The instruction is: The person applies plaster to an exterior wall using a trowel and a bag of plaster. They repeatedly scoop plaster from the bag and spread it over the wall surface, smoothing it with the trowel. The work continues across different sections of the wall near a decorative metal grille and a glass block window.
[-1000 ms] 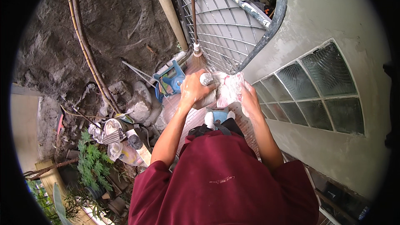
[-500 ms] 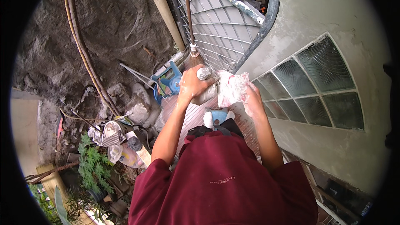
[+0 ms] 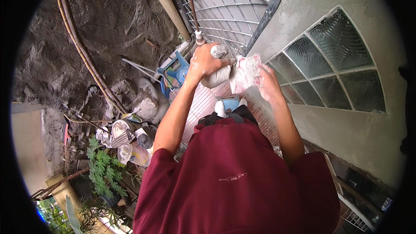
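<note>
My left hand (image 3: 203,64) is closed round a grey, rounded bundle (image 3: 216,78) that looks bag-like; a pale, knob-like end (image 3: 219,52) sticks up beside the thumb. What it is exactly cannot be told. Against its right side lies a crumpled white plastic bag (image 3: 246,74) with red print and pale smears. The fingers of my right hand (image 3: 269,84) pinch the bag's right edge. Whitish residue marks both hands. Both things are held up in front of me, above the tiled floor.
A broom (image 3: 199,37) leans by the metal gate (image 3: 229,13). Left of my hands stands a blue plastic stool (image 3: 175,67) beside a rough rock wall (image 3: 104,21). Buckets and rags (image 3: 123,132) are piled lower left, near a green plant (image 3: 104,169). A glass-block window (image 3: 329,65) fills the right wall.
Both hands have risen slightly in the picture, the right one also shifting right, still with the bundle and bag. The view has tilted a little.
</note>
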`<state>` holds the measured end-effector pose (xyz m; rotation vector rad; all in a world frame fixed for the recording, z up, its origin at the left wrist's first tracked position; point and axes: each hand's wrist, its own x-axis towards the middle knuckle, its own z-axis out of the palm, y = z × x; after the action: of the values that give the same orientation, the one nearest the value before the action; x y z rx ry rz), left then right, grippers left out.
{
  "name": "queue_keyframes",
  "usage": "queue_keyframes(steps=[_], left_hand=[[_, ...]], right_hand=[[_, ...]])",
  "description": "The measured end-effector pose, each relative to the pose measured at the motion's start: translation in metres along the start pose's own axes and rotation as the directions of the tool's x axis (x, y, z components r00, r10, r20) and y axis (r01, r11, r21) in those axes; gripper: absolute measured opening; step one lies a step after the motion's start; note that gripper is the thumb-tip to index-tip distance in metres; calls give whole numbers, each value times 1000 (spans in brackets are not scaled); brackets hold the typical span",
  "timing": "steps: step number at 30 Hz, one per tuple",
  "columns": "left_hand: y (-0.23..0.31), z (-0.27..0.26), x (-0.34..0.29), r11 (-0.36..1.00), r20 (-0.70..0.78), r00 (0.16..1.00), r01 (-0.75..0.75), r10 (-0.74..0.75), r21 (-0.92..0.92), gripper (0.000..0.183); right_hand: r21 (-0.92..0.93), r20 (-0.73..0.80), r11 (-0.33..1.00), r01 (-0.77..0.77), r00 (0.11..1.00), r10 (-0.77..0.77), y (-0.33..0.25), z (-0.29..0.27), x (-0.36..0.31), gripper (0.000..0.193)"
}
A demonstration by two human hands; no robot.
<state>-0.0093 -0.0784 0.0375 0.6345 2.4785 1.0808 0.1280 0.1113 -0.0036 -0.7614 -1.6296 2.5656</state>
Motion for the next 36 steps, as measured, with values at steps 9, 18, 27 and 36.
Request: queue_keyframes(steps=[9,18,27,36], left_hand=[[-33,-1,-6,866,95,982,191,-166,-462,37],[-56,-10,-17,223,70,981,111,-183,-968,26],[-33,-9,-13,186,32,997,19,68,-982,33],[6,-20,-11,817,-100,976,-218,195,-534,25]], right_hand=[[472,-79,882,-10,995,53,-28,-33,17,37],[553,191,813,-180,978,87,-45,-38,21,40],[218,215,974,-56,976,8,-76,-9,16,32],[41,284,998,-37,958,24,-82,15,10,28]])
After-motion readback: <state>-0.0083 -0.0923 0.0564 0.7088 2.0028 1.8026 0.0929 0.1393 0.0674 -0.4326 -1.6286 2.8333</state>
